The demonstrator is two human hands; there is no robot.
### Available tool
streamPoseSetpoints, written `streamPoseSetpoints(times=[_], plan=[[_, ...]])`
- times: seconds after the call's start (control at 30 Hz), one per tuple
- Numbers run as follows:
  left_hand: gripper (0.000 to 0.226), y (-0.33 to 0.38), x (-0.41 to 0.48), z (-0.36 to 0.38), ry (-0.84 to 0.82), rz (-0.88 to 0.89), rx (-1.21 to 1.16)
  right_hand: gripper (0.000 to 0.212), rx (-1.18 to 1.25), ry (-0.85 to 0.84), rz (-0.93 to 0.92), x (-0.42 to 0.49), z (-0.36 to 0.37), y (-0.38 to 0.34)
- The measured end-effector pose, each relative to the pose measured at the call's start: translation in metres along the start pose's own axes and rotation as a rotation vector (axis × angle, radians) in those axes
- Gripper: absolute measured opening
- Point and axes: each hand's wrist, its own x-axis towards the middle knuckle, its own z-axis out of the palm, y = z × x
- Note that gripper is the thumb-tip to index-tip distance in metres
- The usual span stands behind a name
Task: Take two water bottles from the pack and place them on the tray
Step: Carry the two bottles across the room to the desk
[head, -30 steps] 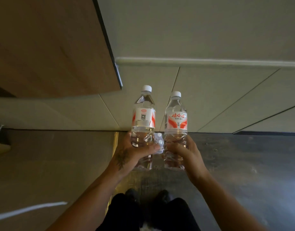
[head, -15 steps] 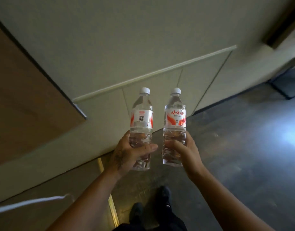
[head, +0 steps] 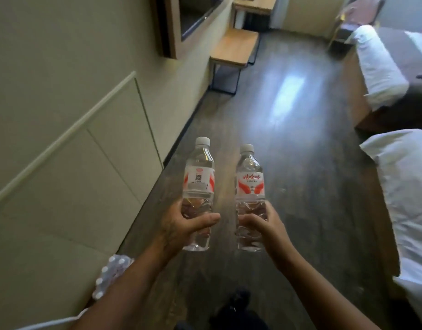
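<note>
Two clear water bottles with white caps and red-and-white labels are held upright in front of me, above the dark floor. My left hand (head: 183,225) grips the lower half of the left bottle (head: 199,179). My right hand (head: 264,225) grips the lower half of the right bottle (head: 250,184). The two bottles are a little apart. The pack of bottles (head: 111,272), wrapped in plastic with white caps showing, lies low at the left, partly behind my left forearm. No tray is in view.
A beige panelled wall (head: 74,139) runs along the left. A wooden bench with black legs (head: 233,50) stands further ahead by the wall, a desk (head: 255,5) beyond it. Beds with white bedding (head: 405,186) line the right. Dark wooden floor (head: 288,139) stretches between.
The view has swung from the wall toward the room's length, and bench and beds have come into sight. Both hands still hold their bottles upright, now slightly further apart.
</note>
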Motion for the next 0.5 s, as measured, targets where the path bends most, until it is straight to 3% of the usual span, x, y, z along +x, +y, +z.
streamPoseSetpoints(times=[0.27,0.5], plan=[[0.071,0.050,0.075,0.113,-0.206,0.036,0.054,0.070,0.097,0.203,0.010,0.022,-0.112,0.005],[0.085,0.075,0.151,0.174,-0.215,0.073,0.108,0.069,0.116,0.255,0.004,0.081,-0.189,-0.004]])
